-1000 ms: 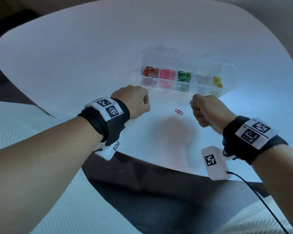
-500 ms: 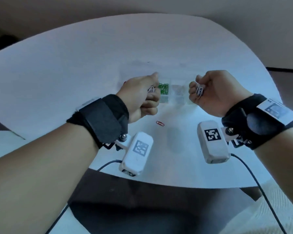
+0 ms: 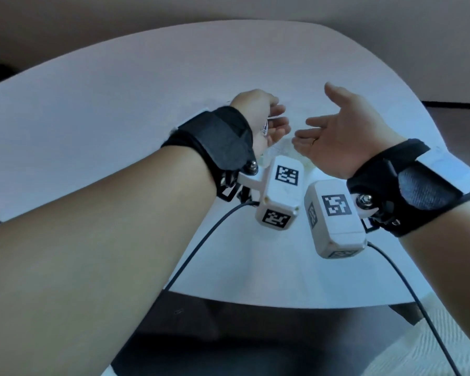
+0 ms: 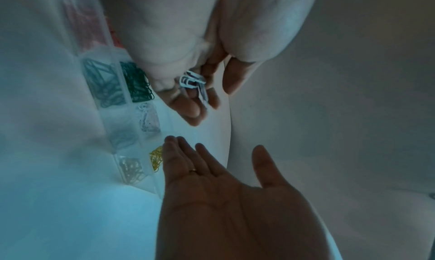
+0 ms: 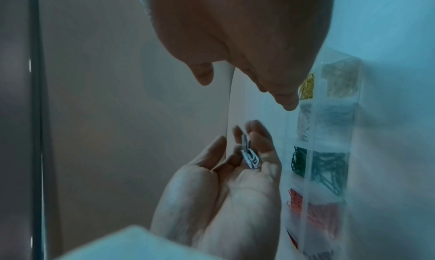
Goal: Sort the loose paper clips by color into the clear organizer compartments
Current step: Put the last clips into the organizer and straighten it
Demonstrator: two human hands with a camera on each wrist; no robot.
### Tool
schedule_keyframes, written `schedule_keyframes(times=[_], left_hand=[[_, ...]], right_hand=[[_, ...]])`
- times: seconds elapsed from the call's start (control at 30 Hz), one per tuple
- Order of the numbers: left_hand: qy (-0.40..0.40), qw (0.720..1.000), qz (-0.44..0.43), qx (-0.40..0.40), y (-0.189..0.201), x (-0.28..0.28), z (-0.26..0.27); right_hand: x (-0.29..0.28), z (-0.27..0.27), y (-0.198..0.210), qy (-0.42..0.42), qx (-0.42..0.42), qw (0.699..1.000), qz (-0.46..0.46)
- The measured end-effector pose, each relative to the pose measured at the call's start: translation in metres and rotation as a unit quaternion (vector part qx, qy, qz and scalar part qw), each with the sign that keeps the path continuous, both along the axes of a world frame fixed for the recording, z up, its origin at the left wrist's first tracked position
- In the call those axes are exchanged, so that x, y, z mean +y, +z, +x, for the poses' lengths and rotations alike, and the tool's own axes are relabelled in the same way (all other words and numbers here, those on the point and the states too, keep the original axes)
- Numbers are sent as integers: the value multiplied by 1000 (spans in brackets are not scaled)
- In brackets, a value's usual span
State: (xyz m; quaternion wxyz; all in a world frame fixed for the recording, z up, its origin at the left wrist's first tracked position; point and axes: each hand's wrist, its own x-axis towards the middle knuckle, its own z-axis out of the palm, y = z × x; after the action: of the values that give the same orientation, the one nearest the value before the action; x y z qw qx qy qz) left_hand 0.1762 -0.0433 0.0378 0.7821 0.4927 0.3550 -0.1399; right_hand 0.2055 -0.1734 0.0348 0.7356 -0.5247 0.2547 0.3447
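Observation:
My left hand (image 3: 276, 123) is turned palm up over the white table (image 3: 120, 104), its half-curled fingers cupping a small bunch of white paper clips (image 4: 193, 82) (image 5: 250, 158). My right hand (image 3: 323, 123) hovers just to the right, palm open, fingers spread and empty. Both hands are above the clear organizer (image 4: 115, 96) (image 5: 313, 133), which the head view barely shows under them. Its compartments hold green clips (image 4: 136, 81), white clips (image 4: 148, 119), yellow clips (image 5: 307, 87) and red clips (image 5: 295, 200).
The wrist cameras (image 3: 277, 194) and their black cables (image 3: 201, 253) hang over the table's near edge. One stray clip (image 3: 178, 312) lies on the dark floor below that edge. A beige wall stands behind the table.
Both hands rose and turned palm up over the organizer. My right hand, which held white clips half a second ago, has opened and is empty. The red clip on the table is now hidden.

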Motion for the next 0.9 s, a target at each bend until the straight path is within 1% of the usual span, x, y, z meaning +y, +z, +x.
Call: schedule_keyframes(times=[0.07,0.17,0.23,0.3,0.37,0.4,0.47,0.53,0.6,0.67,0.7,0.73,0.8,0.83,0.9], left_hand=[[-4,1000,5,0,-1,-5,7],[-81,996,33,14,-4,-7,15],[-115,992,44,11,-5,-5,15],[-122,992,31,2,-5,-2,11],[-112,993,34,-11,-4,3,4],[-110,992,52,-23,-3,7,0],[-104,987,114,-47,1,19,-9],[-95,977,180,-67,8,37,-21],[-97,964,231,-85,16,57,-34],[-107,951,277,-89,19,75,-47],[-116,942,305,-84,19,82,-54],[-129,930,336,-74,18,89,-61],[-168,900,401,-39,10,103,-74],[-191,880,434,-16,5,109,-82],[-230,840,490,29,-10,123,-96]], right_hand=[[-8,2,2,-33,-14,999,-2],[-23,3,6,-70,-34,997,-6],[-31,3,9,-82,-49,995,2],[-35,0,11,-79,-70,994,4],[-35,-4,12,-63,-100,993,-15],[-32,-6,12,-52,-116,992,-27],[-24,-12,12,-11,-151,987,-57],[-14,-21,10,64,-201,970,-122],[-5,-31,3,142,-250,937,-197],[4,-40,-8,216,-280,897,-266],[8,-44,-15,256,-293,871,-299],[12,-48,-22,298,-311,839,-334],[20,-56,-34,375,-347,763,-395],[24,-61,-39,403,-358,734,-412],[29,-68,-51,444,-364,699,-427]])
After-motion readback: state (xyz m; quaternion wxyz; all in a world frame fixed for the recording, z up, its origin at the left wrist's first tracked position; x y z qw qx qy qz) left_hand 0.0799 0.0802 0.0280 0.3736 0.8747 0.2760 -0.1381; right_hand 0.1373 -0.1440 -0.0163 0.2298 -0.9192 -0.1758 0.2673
